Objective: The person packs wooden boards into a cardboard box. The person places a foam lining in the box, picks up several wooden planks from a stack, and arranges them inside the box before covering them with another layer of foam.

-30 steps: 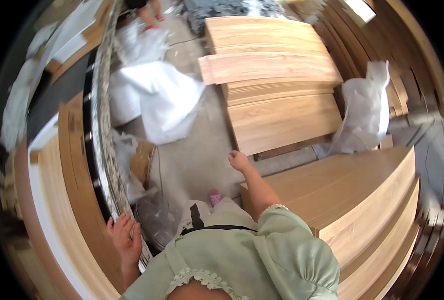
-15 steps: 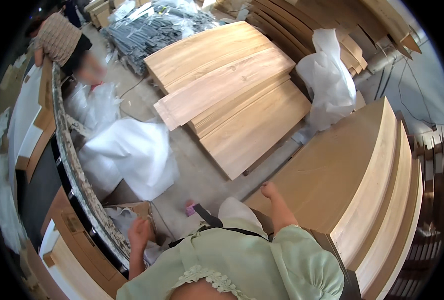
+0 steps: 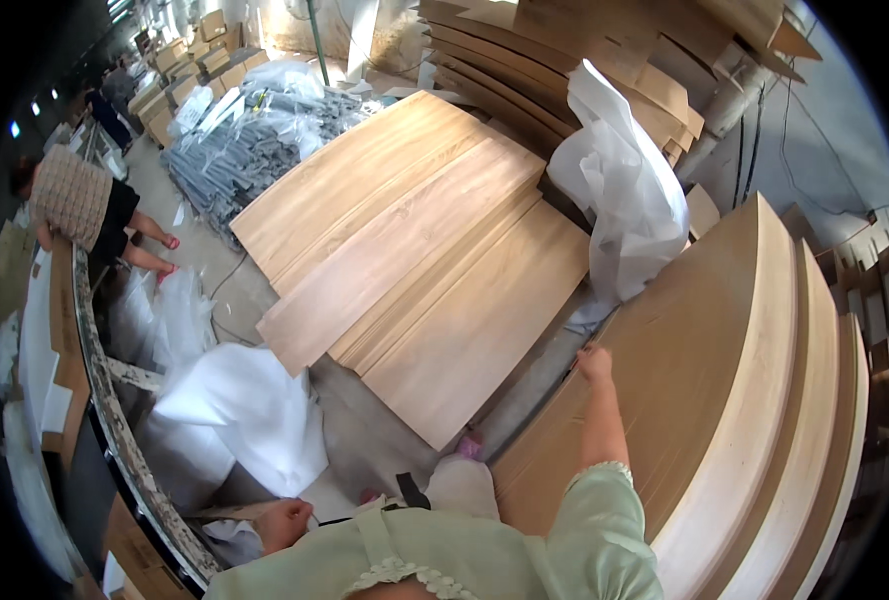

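My right hand [image 3: 595, 363], fingers curled, is by the left edge of the large brown panel stack [image 3: 695, 310]. Whether it touches the edge or holds something small cannot be made out. Low by my waist, my left hand [image 3: 285, 524] is loosely closed, with nothing visible in it. Near that hand lie a piece of cardboard [image 3: 237, 511] and a heap of white foam wrapping [image 3: 250, 410]. Ahead of me several pale wooden panels [image 3: 485, 320] lie stacked, with a narrower pinkish board [image 3: 405, 250] across them.
White foam sheeting [image 3: 625, 190] stands bunched beyond the panels. Wrapped grey strips [image 3: 255, 130] are piled at the back left. Along the left runs a worn-edged bench [image 3: 130, 450]; another person [image 3: 75, 200] leans over its far end. Flattened cardboard [image 3: 505, 70] is stacked behind.
My view has shifted forward, and the wooden panels appear nearer. My right hand has reached forward along the brown panel's edge. My left hand sits lower, closer to my body.
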The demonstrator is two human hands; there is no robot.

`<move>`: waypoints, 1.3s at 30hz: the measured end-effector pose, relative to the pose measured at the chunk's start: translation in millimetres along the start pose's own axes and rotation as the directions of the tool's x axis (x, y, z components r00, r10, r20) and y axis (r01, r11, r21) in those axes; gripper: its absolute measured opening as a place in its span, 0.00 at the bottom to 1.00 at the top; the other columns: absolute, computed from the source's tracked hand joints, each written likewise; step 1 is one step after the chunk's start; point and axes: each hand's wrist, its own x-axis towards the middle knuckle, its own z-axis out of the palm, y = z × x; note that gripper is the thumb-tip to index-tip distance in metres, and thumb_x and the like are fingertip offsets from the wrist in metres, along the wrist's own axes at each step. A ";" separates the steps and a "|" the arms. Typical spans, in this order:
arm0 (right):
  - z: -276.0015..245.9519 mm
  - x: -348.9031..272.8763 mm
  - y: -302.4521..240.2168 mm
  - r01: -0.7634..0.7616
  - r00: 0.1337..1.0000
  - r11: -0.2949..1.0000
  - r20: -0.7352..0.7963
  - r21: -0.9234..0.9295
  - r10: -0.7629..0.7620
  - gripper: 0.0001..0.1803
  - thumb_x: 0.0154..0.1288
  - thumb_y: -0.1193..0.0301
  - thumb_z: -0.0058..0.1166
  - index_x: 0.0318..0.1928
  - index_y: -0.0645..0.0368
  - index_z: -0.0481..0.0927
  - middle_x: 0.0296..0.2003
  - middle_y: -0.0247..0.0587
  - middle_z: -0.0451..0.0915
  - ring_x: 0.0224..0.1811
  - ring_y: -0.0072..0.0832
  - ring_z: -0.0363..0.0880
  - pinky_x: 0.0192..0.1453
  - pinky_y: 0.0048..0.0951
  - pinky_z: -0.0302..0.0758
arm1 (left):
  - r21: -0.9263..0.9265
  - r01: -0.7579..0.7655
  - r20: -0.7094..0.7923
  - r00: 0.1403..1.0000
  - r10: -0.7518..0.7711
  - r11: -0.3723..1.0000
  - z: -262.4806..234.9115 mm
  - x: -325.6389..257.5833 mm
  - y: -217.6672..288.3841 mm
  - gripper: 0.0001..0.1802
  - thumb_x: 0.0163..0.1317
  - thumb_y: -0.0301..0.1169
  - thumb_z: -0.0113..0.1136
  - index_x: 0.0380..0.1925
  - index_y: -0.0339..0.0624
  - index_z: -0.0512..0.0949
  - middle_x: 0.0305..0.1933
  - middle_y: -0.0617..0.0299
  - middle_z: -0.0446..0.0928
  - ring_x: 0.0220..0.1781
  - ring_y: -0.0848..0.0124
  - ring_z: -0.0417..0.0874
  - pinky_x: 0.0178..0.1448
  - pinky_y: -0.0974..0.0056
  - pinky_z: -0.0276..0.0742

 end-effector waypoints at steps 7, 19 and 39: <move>-31.5 109.8 -62.4 -0.116 0.987 0.993 -0.105 0.029 0.118 0.25 0.52 0.59 0.59 0.54 0.41 0.75 0.67 0.58 0.47 0.63 0.60 0.55 0.64 0.45 0.61 | 0.171 0.011 0.095 0.995 -0.028 0.985 -14.3 74.5 83.8 0.13 0.51 0.38 0.65 0.30 0.41 0.82 0.32 0.54 0.80 0.31 0.63 0.80 0.37 0.64 0.75; -20.0 258.3 -135.2 0.040 0.977 0.992 -0.203 -0.119 -0.064 0.27 0.50 0.63 0.59 0.54 0.37 0.73 0.69 0.56 0.40 0.62 0.59 0.56 0.59 0.46 0.66 | 0.135 0.203 -0.044 0.979 -0.199 0.970 -38.9 175.1 114.6 0.14 0.54 0.37 0.62 0.32 0.38 0.81 0.28 0.57 0.81 0.29 0.73 0.79 0.36 0.67 0.74; -92.6 447.7 77.5 -0.059 0.850 0.976 -0.523 -0.208 -0.061 0.12 0.58 0.67 0.49 0.41 0.57 0.77 0.40 0.57 0.77 0.42 0.53 0.75 0.44 0.44 0.72 | 0.385 0.250 0.225 0.908 -0.353 0.888 116.5 217.4 296.5 0.16 0.59 0.36 0.60 0.43 0.37 0.78 0.40 0.58 0.81 0.43 0.71 0.79 0.49 0.66 0.73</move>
